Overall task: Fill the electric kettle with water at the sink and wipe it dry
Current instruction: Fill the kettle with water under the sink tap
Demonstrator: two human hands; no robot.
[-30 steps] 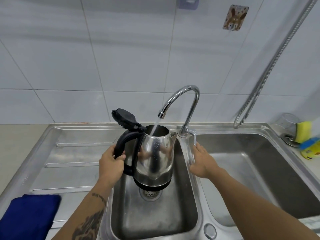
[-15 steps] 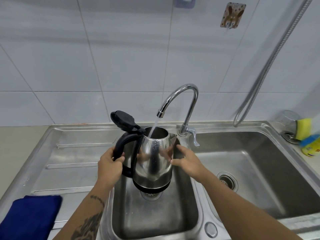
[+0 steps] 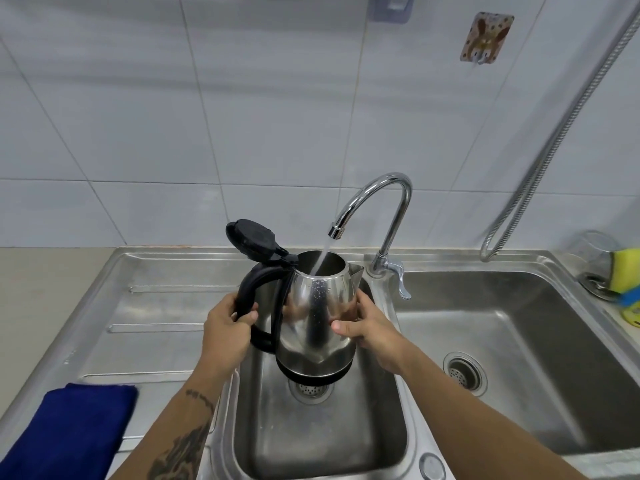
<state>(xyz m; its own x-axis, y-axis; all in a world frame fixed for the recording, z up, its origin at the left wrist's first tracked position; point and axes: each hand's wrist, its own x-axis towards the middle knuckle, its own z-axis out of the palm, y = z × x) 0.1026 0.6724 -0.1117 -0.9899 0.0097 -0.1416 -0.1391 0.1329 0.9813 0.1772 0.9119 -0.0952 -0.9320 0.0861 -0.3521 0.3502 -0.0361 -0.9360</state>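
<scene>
A steel electric kettle (image 3: 317, 317) with a black handle and its black lid flipped open hangs over the small left basin (image 3: 311, 438). Water streams from the curved chrome tap (image 3: 377, 199) into the kettle's mouth. My left hand (image 3: 227, 325) grips the black handle. My right hand (image 3: 365, 327) holds the kettle's right side, thumb across the front and fingers curved round the body. A folded blue cloth (image 3: 65, 431) lies on the drainboard at the lower left.
The tap lever (image 3: 400, 280) stands right of the kettle. A larger right basin (image 3: 512, 341) has a drain strainer. A yellow sponge (image 3: 625, 270), a glass and a yellow bottle sit at the far right rim. A metal hose (image 3: 554, 140) hangs on the tiled wall.
My right hand left the tap lever and came across to the kettle's right side, where it now holds the body. Water keeps running into the kettle; my left hand stays on the handle.
</scene>
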